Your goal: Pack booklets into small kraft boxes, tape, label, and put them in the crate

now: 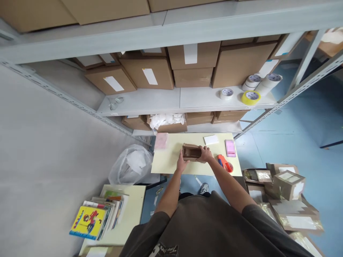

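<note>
A small open cardboard box (192,152) is held just above or on the pale yellow table (167,166), its opening facing up and its inside dark. My left hand (182,162) grips its left end. At its right end, my right hand (205,154) is closed round the edge. Right of the box lies a red-orange tape dispenser (224,163) with a blue part. A white card (211,139) is behind my right hand, a pink packet (230,148) at the table's right, and a pink sheet (161,141) at the back left corner.
Metal shelves (139,103) with cardboard boxes and tape rolls (227,94) stand beyond the table. A clear bag (131,164) of white scraps and a stack of books (89,221) are at left. Taped parcels (289,184) are piled at right.
</note>
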Tool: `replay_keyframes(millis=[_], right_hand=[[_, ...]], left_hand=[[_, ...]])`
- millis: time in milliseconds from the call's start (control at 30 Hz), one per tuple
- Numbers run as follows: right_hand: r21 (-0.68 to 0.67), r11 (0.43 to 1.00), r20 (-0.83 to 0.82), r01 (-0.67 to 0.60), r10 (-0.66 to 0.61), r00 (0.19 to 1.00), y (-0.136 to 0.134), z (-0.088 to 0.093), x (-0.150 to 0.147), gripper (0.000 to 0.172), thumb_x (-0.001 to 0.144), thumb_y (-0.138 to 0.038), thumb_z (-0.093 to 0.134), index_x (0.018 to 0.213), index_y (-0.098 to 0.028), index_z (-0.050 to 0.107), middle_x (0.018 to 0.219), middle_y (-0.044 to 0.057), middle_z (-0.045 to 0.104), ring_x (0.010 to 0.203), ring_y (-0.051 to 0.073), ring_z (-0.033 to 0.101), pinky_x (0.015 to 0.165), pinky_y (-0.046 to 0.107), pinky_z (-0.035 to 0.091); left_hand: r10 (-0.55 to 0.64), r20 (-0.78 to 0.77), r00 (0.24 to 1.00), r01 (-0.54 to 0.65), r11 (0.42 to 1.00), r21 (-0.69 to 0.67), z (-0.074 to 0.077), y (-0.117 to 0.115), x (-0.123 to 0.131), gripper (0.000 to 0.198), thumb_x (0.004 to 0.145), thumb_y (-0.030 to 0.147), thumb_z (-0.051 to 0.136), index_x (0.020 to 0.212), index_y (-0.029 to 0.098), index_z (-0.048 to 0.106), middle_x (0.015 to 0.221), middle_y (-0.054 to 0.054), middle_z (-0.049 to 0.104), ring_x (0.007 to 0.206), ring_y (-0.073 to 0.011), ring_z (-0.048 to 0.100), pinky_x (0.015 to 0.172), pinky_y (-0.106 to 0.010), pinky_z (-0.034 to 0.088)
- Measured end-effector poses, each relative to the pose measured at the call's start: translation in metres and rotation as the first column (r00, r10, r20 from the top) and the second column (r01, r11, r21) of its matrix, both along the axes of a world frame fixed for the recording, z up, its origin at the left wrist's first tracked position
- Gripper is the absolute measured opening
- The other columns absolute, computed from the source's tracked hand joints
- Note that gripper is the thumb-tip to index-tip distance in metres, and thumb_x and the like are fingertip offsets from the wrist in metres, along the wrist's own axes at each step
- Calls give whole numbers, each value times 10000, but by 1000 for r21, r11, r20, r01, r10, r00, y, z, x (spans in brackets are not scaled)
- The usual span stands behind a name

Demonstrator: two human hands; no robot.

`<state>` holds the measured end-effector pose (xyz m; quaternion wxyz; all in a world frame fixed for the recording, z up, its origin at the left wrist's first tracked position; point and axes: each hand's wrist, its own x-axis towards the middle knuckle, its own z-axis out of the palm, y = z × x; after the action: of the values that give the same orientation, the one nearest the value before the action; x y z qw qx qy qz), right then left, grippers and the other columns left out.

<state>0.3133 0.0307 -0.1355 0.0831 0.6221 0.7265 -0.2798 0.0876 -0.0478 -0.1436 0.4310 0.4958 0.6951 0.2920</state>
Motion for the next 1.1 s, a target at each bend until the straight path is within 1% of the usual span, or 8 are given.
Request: replay_keyframes(millis=[233,433,533,633,767,867,1000,1100], right_hand=[[64,998,-164,-9,19,986,3,12,0,1253,642,-581,922,1691,-327,285,1512,161,445,1429,390,381,1160,464,374],[-3,999,9,-42,42,999,15,26,-10,1270,719,-680,865,1738,-354,181,1788,158,157,1636,510,17,1247,676,161],[50,998,-7,22,-22,1000,9,37,-25,1059,840,-657,765,1718,-310,284,1804,149,174,1657,485,3,1258,698,160],[199,972,-160,126,-95,983,-6,46,-56,807,967,-499,621,1690,-245,370,1756,141,331,1665,392,140,1290,616,253],[276,941,-363,197,-88,928,-21,48,-123,698,1008,-410,499,1665,-186,425,1713,141,413,1605,331,346,1283,520,367],[226,947,-432,228,-113,895,-16,41,-179,670,1011,-402,479,1646,-189,466,1702,134,440,1565,314,432,1280,475,386],[90,971,-417,220,-164,894,6,22,-242,661,1016,-414,495,1648,-222,474,1697,109,464,1551,299,464,1286,441,370],[-21,985,-351,173,-169,921,23,0,-274,676,1022,-428,509,1665,-227,449,1731,104,415,1562,301,451,1276,430,380]], left_hand=[[-22,-67,997,20,999,-40,6,9,-11,1123,839,187,813,1746,232,152,1740,-185,368,1570,-370,422,1261,-462,383],[-71,-18,997,70,997,-28,8,9,-28,1296,746,184,882,1760,241,78,1766,-194,304,1594,-379,380,1273,-472,374],[-164,15,986,164,986,8,7,5,-43,1384,691,238,925,1764,252,52,1784,-171,269,1621,-354,334,1293,-460,351],[-215,45,976,213,976,46,5,2,-64,1267,770,369,884,1761,243,105,1794,-155,248,1639,-332,296,1306,-463,327],[-180,28,983,179,982,56,1,7,-101,868,997,453,627,1734,198,244,1763,-146,337,1627,-273,336,1316,-443,309],[-110,-18,994,111,994,21,0,17,-140,700,1059,435,509,1700,206,342,1727,-123,418,1615,-246,361,1322,-421,298],[-24,-66,998,21,999,-43,-7,36,-206,662,1011,362,587,1639,195,457,1675,-148,490,1573,-278,434,1301,-411,336],[50,-76,996,-61,986,-155,-20,52,-257,631,946,280,642,1567,221,545,1569,-135,609,1479,-299,549,1248,-437,409]])
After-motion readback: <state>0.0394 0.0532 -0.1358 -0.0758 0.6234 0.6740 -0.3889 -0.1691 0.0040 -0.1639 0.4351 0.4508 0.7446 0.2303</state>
